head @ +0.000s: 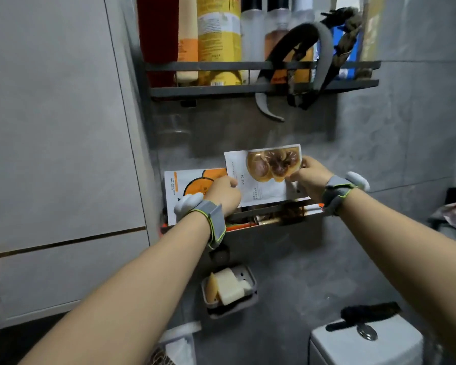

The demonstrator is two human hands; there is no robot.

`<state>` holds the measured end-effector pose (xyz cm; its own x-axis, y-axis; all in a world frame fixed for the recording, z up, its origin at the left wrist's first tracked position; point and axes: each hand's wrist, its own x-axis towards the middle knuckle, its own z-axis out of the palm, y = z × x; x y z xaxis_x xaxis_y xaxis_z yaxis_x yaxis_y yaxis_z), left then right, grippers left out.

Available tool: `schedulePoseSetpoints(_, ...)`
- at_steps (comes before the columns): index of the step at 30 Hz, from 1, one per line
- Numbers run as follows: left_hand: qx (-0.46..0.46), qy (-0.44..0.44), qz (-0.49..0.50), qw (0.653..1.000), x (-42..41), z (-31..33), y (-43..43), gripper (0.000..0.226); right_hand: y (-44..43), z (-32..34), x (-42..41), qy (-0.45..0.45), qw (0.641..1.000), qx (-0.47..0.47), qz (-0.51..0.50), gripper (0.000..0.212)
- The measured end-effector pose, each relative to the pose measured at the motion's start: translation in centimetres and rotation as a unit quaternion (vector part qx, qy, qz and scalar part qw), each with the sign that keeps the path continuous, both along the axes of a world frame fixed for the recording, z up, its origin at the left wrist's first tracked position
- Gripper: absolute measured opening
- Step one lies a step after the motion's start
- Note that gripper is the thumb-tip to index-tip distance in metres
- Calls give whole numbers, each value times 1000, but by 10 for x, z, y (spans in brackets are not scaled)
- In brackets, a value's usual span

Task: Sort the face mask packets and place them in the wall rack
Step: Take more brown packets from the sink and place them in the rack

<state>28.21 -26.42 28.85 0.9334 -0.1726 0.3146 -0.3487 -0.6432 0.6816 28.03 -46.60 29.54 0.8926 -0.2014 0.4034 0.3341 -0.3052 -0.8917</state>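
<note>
The lower wall rack [269,210] is the landmark here: a dark wire shelf fixed to the grey tiled wall, below a second, fuller upper rack [261,86] loaded with bottles [219,35] and headbands [300,48]. Under the lower rack hangs a soap dish [229,291], well below the work.

In the left end of the lower rack stands an orange-printed packet [192,184], upright and leaning back toward the wall. Just right of it, partly overlapping, is the white packet with the brown fruit picture [263,175], also upright, its bottom edge dropping behind the rack's front rail.

The left hand [223,193] sits at the seam between the two packets, its grip closed on the white packet's left edge as far as I can judge; the fingers are hidden behind the paper. The right hand [311,177] pinches the white packet's right edge near the picture.

The step in hand looks like seating the white packet in the rack beside the orange one. To do it well, I would keep both edges level so the packet slides down straight, let the bottom edge clear the front rail rather than catch on it, and hold the orange packet back so it does not tip forward. Release only once the packet rests on the rack floor.
</note>
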Motion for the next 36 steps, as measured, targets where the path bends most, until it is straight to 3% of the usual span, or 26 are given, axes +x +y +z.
schedulePoseSetpoints(4, 25, 24, 2, 999, 19, -1, -24, 21, -25, -7, 20, 12, 999, -31, -8, 20)
schedulePoseSetpoints(7, 67, 35, 10, 997, 31, -6, -35, 28, -46, -15, 38, 40, 993, -106, -23, 14)
schedulePoseSetpoints(11, 113, 32, 40, 992, 42, -12, -46, 30, -70, -21, 55, 96, 969, -222, -42, 17)
schedulePoseSetpoints(14, 173, 56, 41, 982, 57, -8, -46, 33, -79, -17, 61, 148, 939, -305, -59, 6)
schedulePoseSetpoints(17, 242, 77, 25, 967, 69, -9, -50, 24, -90, -18, 71, 195, 901, -383, -62, 31)
schedulePoseSetpoints(20, 307, 56, 49, 949, 75, -18, -59, 22, -92, -16, 78, 217, 878, -423, -48, 41)
schedulePoseSetpoints(21, 318, 61, 53, 945, 77, -18, -61, 15, -91, -15, 80, 222, 874, -430, -41, 42)
schedulePoseSetpoints(25, 370, 75, 61, 924, 84, -12, -60, 31, -93, -17, 88, 227, 867, -441, -37, 44)
schedulePoseSetpoints(27, 378, 81, 62, 920, 87, -13, -61, 24, -92, -18, 88, 221, 871, -437, -37, 44)
schedulePoseSetpoints(29, 386, 60, 81, 917, 84, -12, -61, 10, -89, -18, 83, 205, 883, -422, -29, 35)
schedulePoseSetpoints(32, 373, 32, 110, 921, 80, -12, -65, 14, -84, -18, 79, 159, 907, -389, -33, 30)
schedulePoseSetpoints(34, 379, 1, 139, 915, 73, -10, -67, 9, -79, -21, 83, 128, 918, -372, -47, 39)
schedulePoseSetpoints(36, 394, -23, 164, 904, 72, -10, -70, 27, -75, -24, 88, 100, 924, -362, -77, 61)
